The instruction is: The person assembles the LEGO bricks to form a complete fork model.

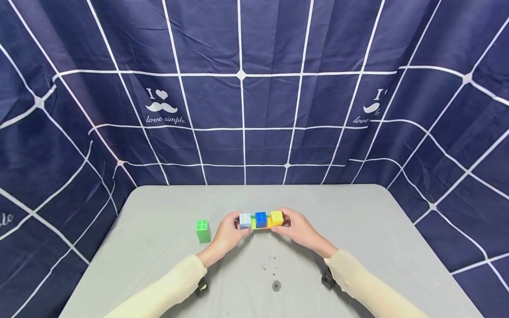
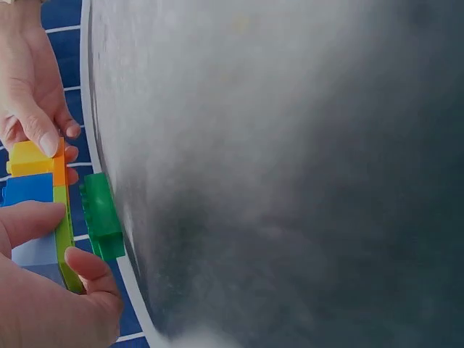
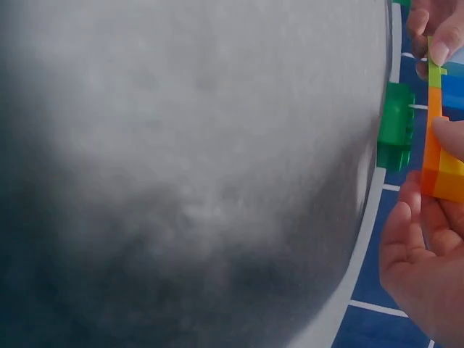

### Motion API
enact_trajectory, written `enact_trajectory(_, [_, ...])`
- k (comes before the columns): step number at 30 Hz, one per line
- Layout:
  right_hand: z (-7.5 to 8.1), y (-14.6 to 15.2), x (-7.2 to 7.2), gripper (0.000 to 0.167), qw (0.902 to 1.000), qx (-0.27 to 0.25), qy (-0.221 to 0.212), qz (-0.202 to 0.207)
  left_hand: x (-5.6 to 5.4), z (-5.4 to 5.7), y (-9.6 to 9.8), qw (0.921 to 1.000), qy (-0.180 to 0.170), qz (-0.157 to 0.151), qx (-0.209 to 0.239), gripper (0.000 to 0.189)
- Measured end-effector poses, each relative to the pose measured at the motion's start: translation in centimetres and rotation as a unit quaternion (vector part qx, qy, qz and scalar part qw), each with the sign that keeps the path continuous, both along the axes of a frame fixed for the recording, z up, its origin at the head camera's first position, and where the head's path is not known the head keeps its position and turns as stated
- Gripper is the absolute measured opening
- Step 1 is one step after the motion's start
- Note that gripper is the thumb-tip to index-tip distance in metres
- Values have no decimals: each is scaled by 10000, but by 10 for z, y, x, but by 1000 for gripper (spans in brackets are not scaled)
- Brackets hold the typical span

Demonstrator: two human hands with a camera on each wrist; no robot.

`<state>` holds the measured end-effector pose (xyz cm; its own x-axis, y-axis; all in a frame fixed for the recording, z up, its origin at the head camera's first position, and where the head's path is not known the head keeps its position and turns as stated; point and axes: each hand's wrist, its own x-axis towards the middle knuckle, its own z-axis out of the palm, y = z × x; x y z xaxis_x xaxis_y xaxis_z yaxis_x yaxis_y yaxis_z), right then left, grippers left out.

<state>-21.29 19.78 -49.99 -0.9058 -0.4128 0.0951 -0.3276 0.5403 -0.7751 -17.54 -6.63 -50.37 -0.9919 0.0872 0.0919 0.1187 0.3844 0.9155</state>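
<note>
My left hand (image 1: 229, 230) and right hand (image 1: 297, 227) grip the two ends of a toy-brick assembly above the table. Its base is a lime green plate (image 2: 64, 239) joined to an orange plate (image 3: 431, 138). A pale blue brick (image 1: 245, 220) sits on the left end, a blue brick (image 1: 260, 219) in the middle and a yellow brick (image 1: 276, 217) on the right end. Thumbs press the near side. Behind the assembly, a green brick (image 2: 102, 217) shows in both wrist views, mostly hidden in the head view.
Left of my left hand, another green brick (image 1: 203, 232) stands upright on the grey table (image 1: 167, 247). Dark spots (image 1: 276, 285) mark the tabletop near the front. A navy curtain with white lines (image 1: 270, 101) encloses the back and sides.
</note>
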Motion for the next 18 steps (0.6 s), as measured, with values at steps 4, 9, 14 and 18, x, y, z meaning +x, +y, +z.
enact_trajectory(4, [2,0,-6,37,10000,20,-77,-53,-7,0,2,9999,-96,37,51,36])
enact_trajectory(9, [5,-3,-16,36,9999,-33,-160,14,-13,0,4,9996,-213,137,143,41])
enact_trajectory(14, [3,-3,-20,37,9998,14,-214,1,-16,-3,8,9989,-328,175,281,35])
enact_trajectory(18, [1,-4,-21,38,9996,-11,-264,-58,-17,-4,10,9980,-433,267,380,36])
